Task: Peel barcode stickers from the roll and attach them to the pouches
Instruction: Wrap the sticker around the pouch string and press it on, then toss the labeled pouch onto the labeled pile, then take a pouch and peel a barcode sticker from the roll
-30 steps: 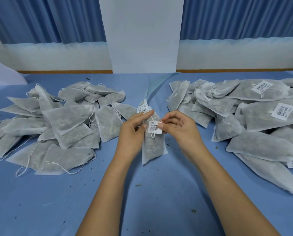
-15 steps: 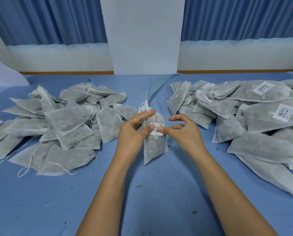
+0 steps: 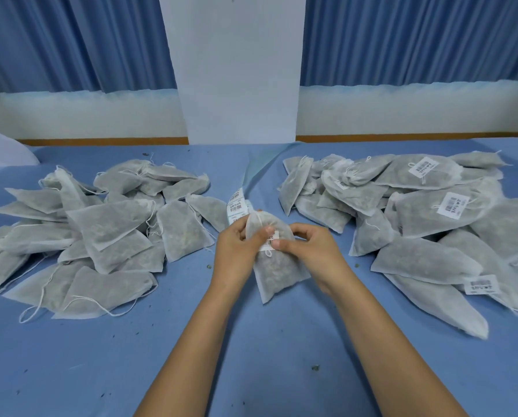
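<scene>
Sticker (image 3: 270, 239): one, white with a barcode, on the upper front of the single pouch (image 3: 277, 270) held between both hands; two thumbs partly cover it.

Pouch: grey-white mesh, filled, tilted with its mouth away from the person. Whether its lower corner touches the table (image 3: 251, 356) cannot be told.

Left hand (image 3: 236, 248): fingers curled behind the pouch's left edge, thumb laid across the front near the top, gripping the pouch.

Right hand (image 3: 311, 248): thumb tip pressed on the lower right of the sticker, fingers curled round the pouch's right edge, pinching it. Both forearms are bare and converge from the near side.

Strip (image 3: 237, 203): one run of stickers, just beyond the left hand's fingertips. Two labels show plainly; a third is partly hidden by the pouch.

Left pile (image 3: 101, 233): one heap of pouches well to the left of the left hand, no stickers showing, too overlapped to count, drawstrings trailing.

Right pile (image 3: 417, 224): one heap to the right of the right hand. Three pouches show full barcode labels; two more labels are only partly visible.

Table: blue cover, dotted with dark specks.

Curtains (image 3: 71, 40): two, blue, beyond the hands, flanking one white panel (image 3: 236, 70).
</scene>
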Motion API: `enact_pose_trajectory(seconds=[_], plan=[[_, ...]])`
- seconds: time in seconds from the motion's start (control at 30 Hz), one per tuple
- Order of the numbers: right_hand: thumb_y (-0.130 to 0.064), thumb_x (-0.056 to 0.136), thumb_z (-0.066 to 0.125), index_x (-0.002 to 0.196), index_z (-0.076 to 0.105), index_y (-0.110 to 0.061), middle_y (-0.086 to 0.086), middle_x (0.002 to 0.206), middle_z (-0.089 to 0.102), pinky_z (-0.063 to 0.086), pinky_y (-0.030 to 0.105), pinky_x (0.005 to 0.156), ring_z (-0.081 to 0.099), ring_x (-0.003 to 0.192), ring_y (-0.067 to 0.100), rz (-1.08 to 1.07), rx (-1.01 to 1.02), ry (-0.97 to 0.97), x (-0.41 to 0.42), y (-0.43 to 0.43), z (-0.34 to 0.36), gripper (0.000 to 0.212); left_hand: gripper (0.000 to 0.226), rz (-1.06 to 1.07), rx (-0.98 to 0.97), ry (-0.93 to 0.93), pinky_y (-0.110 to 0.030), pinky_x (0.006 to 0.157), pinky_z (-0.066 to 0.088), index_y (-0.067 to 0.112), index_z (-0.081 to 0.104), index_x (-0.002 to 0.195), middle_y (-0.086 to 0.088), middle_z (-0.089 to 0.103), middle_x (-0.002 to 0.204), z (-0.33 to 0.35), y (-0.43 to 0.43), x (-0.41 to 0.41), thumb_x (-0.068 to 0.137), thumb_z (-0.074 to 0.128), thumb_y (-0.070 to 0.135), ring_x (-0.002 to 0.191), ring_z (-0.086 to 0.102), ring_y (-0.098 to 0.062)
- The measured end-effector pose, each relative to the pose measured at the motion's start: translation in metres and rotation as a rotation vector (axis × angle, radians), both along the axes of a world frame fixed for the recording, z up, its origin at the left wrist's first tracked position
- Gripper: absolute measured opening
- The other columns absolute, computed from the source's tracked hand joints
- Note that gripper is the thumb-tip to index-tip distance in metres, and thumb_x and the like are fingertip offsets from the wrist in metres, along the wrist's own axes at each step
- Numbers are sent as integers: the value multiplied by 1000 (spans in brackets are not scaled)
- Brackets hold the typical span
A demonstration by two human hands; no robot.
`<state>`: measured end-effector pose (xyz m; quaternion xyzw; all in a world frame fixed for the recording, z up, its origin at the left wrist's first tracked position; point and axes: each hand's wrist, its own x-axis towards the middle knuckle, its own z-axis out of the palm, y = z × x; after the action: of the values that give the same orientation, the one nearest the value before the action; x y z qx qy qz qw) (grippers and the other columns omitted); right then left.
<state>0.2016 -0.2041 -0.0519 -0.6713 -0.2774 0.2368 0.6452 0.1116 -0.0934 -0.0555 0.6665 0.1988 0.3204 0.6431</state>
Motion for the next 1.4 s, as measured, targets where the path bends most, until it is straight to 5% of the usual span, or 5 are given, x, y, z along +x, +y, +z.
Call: enact_pose_trajectory(seconds=[0.23, 0.43, 0.67, 0.87, 1.4], plan=[[-13, 79, 72, 90, 71, -9, 11, 91, 73, 56, 38, 81, 70, 88, 26, -156, 73, 61, 11, -44, 4, 12, 34, -241, 8, 488, -29, 74, 57, 14, 71, 90, -3, 76, 86, 14, -35, 20, 87, 64, 47, 80, 72, -15], [-25, 84, 69, 98, 68, -11, 6, 87, 72, 55, 22, 61, 68, 70, 17, 235, -258, 174, 30, -86, 14, 20, 31, -114, 70, 347, -25, 64, 50, 14, 68, 76, -2, 70, 74, 26, -59, 34, 90, 63, 41, 70, 64, -16], [-6, 90, 59, 102, 62, 4, 14, 108, 68, 51, 21, 89, 65, 104, 19, -190, 654, 464, 77, -65, 55, 16, 66, -299, -166, 15, -36, 106, 45, 12, 31, 148, -9, 51, 138, 55, -77, 56, 92, 63, 25, 118, 59, -21], [4, 88, 53, 88, 63, 6, 20, 90, 64, 55, 21, 70, 63, 83, 23, -222, 413, 368, 67, -41, 19, 10, 36, -278, -68, 71, -34, 100, 49, 14, 54, 131, -9, 61, 127, 32, -72, 57, 98, 53, 26, 112, 62, -18], [10, 86, 53, 72, 62, -3, 13, 67, 62, 51, 20, 57, 58, 52, 14, 69, 0, 43, -3, 41, -37, 21, 49, 714, 712, 858, -46, 108, 26, 15, 45, 136, -26, 34, 142, -27, 45, 0, 90, 59, 25, 131, 31, -42]])
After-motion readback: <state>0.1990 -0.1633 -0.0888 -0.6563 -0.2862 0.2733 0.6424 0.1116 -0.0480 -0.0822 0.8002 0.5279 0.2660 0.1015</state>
